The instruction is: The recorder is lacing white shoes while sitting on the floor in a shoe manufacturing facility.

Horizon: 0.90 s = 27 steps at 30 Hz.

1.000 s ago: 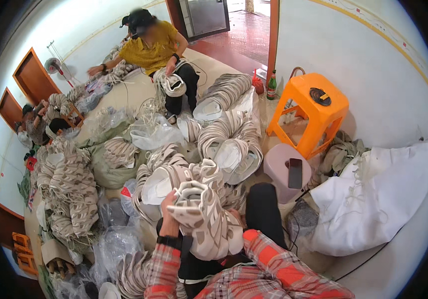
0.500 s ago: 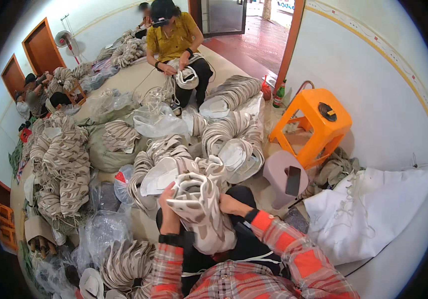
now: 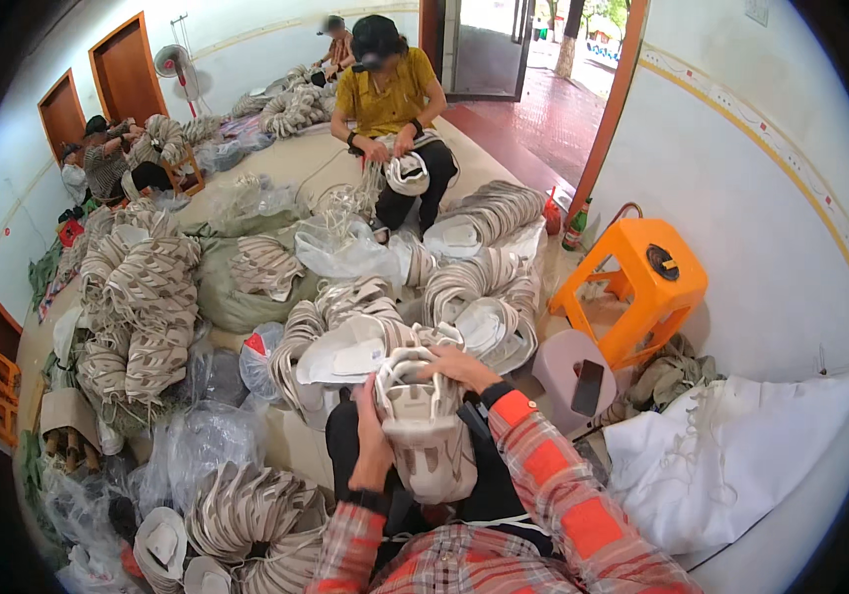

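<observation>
Above my lap is a beige and white shoe upper [image 3: 431,447], its collar opening turned away from me and its rounded end toward me. My left hand [image 3: 373,436] presses along its left side, fingers up near the collar. My right hand [image 3: 458,366] grips the collar from the right, with some fingertips hidden at the opening. Just beyond my hands lies a bundle of nested uppers with a pale flat sole-shaped piece [image 3: 347,348] on its near end. More nested uppers [image 3: 256,520] lie on the floor to my left.
A mauve stool [image 3: 563,381] with a phone [image 3: 587,387] on it stands to my right, beside an orange stool [image 3: 642,282]. White cloth [image 3: 721,455] lies by the wall. Piled uppers [image 3: 138,307] and plastic bags [image 3: 212,445] cover the left. A co-worker [image 3: 385,99] sits ahead handling an upper.
My right hand has moved from the upper's right side up to its collar. The upper has turned and tipped, so its opening faces away more. The view has shifted slightly.
</observation>
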### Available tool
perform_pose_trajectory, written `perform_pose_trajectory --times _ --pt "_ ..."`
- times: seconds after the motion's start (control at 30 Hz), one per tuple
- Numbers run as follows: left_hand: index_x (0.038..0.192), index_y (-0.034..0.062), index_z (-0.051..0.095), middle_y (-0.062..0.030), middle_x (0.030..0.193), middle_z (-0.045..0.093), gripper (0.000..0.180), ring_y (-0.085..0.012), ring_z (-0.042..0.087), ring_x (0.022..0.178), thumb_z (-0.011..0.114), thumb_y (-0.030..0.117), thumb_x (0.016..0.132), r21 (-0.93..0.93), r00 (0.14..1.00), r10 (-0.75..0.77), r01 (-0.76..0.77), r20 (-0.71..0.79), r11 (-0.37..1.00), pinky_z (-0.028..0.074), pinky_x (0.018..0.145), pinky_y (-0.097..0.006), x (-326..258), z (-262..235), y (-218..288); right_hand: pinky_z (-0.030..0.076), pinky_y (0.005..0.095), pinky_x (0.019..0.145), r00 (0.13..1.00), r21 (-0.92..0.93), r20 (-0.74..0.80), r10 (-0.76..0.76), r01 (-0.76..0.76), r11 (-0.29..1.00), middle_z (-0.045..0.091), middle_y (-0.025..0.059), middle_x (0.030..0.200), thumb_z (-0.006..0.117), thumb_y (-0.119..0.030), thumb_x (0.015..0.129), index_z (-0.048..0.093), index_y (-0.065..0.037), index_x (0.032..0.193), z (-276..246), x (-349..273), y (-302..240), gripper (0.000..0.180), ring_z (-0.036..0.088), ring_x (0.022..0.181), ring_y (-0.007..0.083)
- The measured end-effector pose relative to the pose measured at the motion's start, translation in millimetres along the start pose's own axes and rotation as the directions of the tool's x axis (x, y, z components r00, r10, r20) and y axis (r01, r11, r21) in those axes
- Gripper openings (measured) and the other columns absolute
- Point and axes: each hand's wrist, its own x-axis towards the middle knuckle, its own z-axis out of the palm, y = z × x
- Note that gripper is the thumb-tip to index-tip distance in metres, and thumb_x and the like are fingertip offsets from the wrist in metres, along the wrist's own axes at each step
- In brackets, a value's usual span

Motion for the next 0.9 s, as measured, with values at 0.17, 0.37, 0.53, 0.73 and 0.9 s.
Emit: perform_pose_trajectory --times 0.17,0.37,0.53,0.73,0.9 --pt "0.139 -0.0062 0.006 -0.0285 0.144 0.008 0.105 -0.0408 0.01 0.134 0.076 0.019 0.064 0.801 0.943 0.288 -0.299 0.166 0.519 0.015 0.109 -0.044 -89 0 -42 0.042 0.0307 0.081 0.999 -0.193 -0.037 -0.009 0.002 0.981 0.061 0.0128 0.098 0.064 -0.014 0.064 0.058 0.0 0.107 -3 7 31 0.046 0.055 0.092 0.0216" --pt "0.139 -0.0044 0.006 -0.0272 0.143 0.01 0.11 -0.0401 0.013 0.133 0.079 0.016 0.059 0.793 0.918 0.377 -0.317 0.12 0.52 0.014 0.109 -0.043 -81 -9 -53 0.042 0.0331 0.084 0.998 -0.197 -0.002 -0.07 0.068 0.978 0.06 0.0166 0.104 0.064 -0.018 0.064 0.054 0.001 0.112 9 1 13 0.053 0.055 0.097 0.0271" --pt "0.139 -0.004 0.007 -0.0262 0.141 0.017 0.107 -0.0369 0.019 0.132 0.077 0.012 0.061 0.665 0.95 0.308 -0.258 0.045 0.701 0.018 0.109 -0.039 -85 -21 -72 0.042 0.0336 0.086 0.996 -0.251 -0.062 -0.067 0.049 0.967 0.059 0.0177 0.107 0.063 -0.02 0.064 0.052 0.0 0.117 22 -9 16 0.058 0.055 0.1 0.0281" --pt "0.139 -0.0016 0.017 -0.0205 0.135 0.035 0.091 -0.0306 0.037 0.125 0.069 0.004 0.064 0.623 0.997 -0.058 0.017 0.046 0.782 0.03 0.103 -0.036 -96 -21 -24 0.042 0.0361 0.088 0.948 -0.675 -0.014 -0.318 0.226 0.702 0.058 0.0187 0.11 0.065 -0.027 0.069 0.053 -0.002 0.117 21 -28 -5 0.056 0.054 0.104 0.032" --pt "0.118 0.0033 0.047 -0.0131 0.065 0.059 0.035 -0.0172 0.061 0.059 0.054 0.018 0.086 0.842 0.983 -0.079 -0.101 0.168 0.53 0.047 0.051 -0.031 -20 -26 67 0.046 0.0385 0.075 0.818 -0.575 0.441 -0.37 0.574 0.583 0.061 0.019 0.085 0.068 -0.041 0.071 0.061 -0.006 0.104 53 -89 -75 0.049 0.058 0.082 0.0347"
